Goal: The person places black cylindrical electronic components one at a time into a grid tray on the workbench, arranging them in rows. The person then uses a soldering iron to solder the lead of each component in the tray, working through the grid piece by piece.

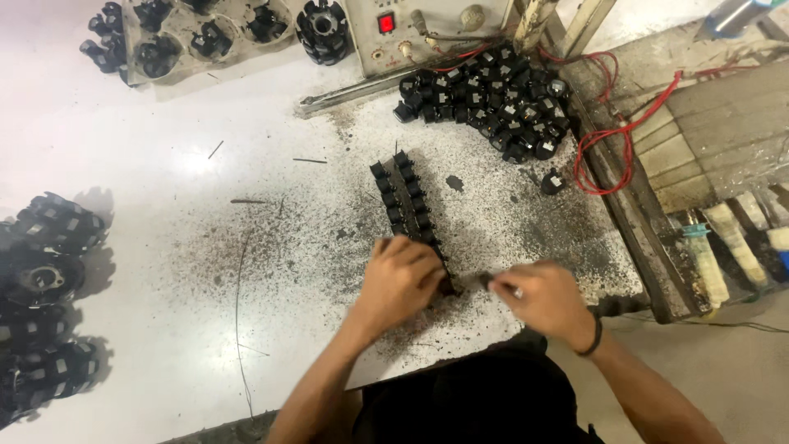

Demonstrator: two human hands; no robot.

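Observation:
Two rows of small black parts lie side by side on the white table, running toward me. My left hand is curled over the near end of the rows and presses on the parts there. My right hand grips a thin metal tool whose tip points left at the near end of the rows, close to my left fingers. The parts under my left hand are hidden.
A heap of similar black parts lies at the back right by a grey control box with a red switch. Red wires loop at the right edge. Round black wound parts are stacked at the left, more sit in a tray at the back. Dark grit covers the table's middle.

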